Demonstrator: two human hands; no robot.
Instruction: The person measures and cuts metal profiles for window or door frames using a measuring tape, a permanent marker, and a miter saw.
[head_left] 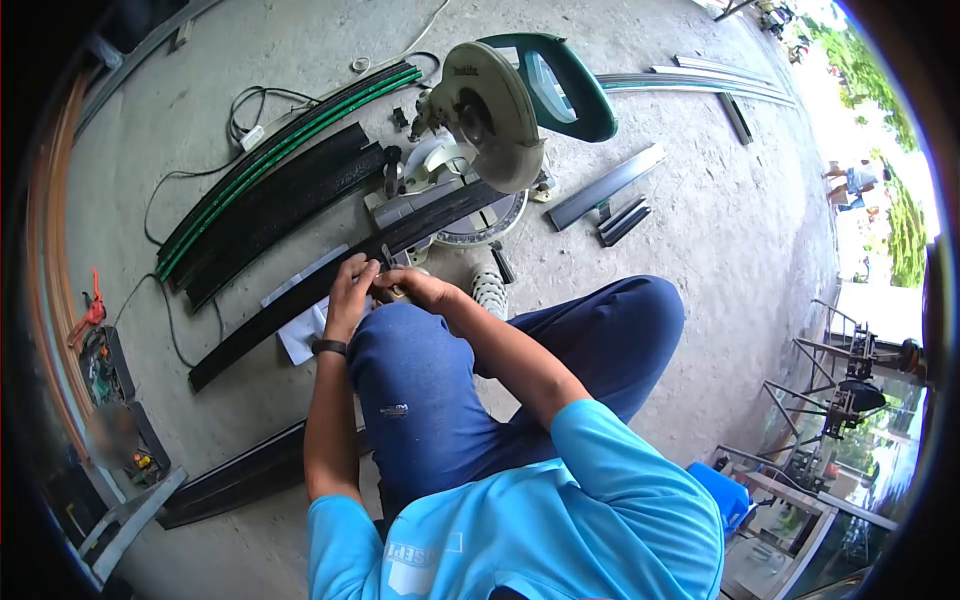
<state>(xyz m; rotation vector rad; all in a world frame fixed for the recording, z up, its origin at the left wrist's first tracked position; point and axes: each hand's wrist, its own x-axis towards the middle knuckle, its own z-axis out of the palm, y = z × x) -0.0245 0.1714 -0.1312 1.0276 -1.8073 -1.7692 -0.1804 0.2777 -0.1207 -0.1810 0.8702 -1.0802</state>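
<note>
Left grip [350, 287] and right grip [418, 288] meet at the long black bar [290, 312]

The left grip has its fingers bent at the bar, but we cannot tell whether they pinch it or only rest there. The right grip, just beside it, curls around a small yellowish piece [396, 294], mostly hidden by the fingers. Between the two we also see a small dark part [387, 256] against the bar; whether it belongs to the yellowish piece, we cannot say.

The bar runs slantwise across the base of a mitre saw [470, 110], whose green handle [590, 110] points away to the right. Papers [302, 335] lie partly under the bar, beside the blue-trousered knee [410, 365].

Further out, we find wide black lengths [275, 220] and green-striped strips [300, 162] on the concrete floor [690, 215], left of the saw. On its other side lie a silvery length [605, 187] and short black pieces [624, 222], with a bundle of long strips [690, 83] beyond. At the left edge we notice an orange-red tool [90, 312]; near the turquoise shirt [640, 495], a blue container [720, 495].
</note>
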